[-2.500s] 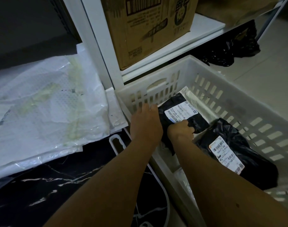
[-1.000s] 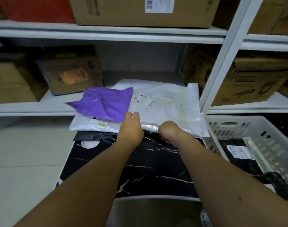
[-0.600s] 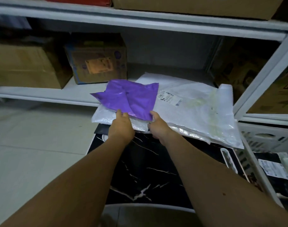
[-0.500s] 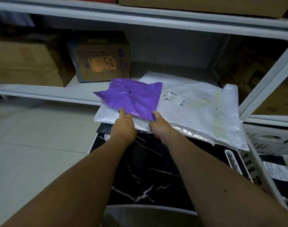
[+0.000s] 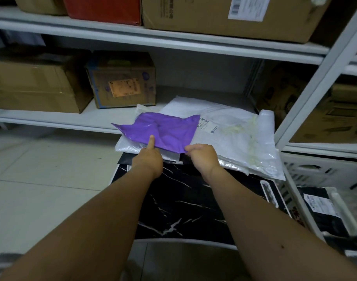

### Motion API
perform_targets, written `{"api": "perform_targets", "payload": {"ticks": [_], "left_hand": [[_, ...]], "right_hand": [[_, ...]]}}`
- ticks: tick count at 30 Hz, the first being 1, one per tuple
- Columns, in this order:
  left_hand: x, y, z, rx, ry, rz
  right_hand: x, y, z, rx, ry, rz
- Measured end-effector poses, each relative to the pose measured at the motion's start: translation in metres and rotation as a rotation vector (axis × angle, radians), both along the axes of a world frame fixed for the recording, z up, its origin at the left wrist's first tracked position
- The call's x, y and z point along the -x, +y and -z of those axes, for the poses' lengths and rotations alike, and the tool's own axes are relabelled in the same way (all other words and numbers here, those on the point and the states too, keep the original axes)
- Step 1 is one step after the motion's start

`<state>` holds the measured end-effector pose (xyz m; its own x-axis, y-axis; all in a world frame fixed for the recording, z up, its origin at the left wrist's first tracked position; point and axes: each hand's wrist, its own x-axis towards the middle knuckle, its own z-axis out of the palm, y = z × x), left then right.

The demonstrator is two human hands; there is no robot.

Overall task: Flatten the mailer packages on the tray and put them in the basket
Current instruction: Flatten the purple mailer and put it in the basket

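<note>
A purple mailer (image 5: 165, 129) lies on top of a large white mailer (image 5: 230, 134), both at the far end of the black marble-pattern tray (image 5: 179, 203). My left hand (image 5: 148, 159) is at the purple mailer's near left edge with one finger stretched onto it. My right hand (image 5: 203, 157) pinches the purple mailer's near right corner. The white slatted basket (image 5: 323, 173) stands to the right and holds a black mailer (image 5: 323, 209) with a white label.
White shelving (image 5: 153, 41) runs behind the tray, with cardboard boxes (image 5: 121, 80) on its low shelf and more above. A white upright post (image 5: 319, 78) stands between the tray and the basket. Pale tiled floor (image 5: 41, 179) lies to the left.
My hands left the black mailer in the basket and came over to the tray. Both reached the near edge of the purple mailer and took hold of it.
</note>
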<state>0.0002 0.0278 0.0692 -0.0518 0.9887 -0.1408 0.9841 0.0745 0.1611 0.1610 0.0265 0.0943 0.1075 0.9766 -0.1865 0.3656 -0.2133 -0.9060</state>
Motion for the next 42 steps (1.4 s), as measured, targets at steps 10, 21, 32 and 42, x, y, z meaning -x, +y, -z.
{"api": "perform_targets", "payload": {"ticks": [10,21,32,42], "left_hand": [[-0.030,-0.067,-0.008,0.160,0.086,0.207],[-0.069,-0.149,0.006,0.239,0.115,0.276],[-0.066,-0.157,0.040,0.463,0.088,0.181],[-0.062,-0.136,0.067,0.364,0.013,0.140]], "right_hand": [[-0.034,-0.077,-0.029,0.076,-0.400,0.085],[-0.057,-0.148,0.017,0.302,-0.710,0.042],[-0.076,-0.161,0.057,0.414,-0.656,0.082],[-0.052,-0.141,0.090,0.274,-0.516,0.043]]}}
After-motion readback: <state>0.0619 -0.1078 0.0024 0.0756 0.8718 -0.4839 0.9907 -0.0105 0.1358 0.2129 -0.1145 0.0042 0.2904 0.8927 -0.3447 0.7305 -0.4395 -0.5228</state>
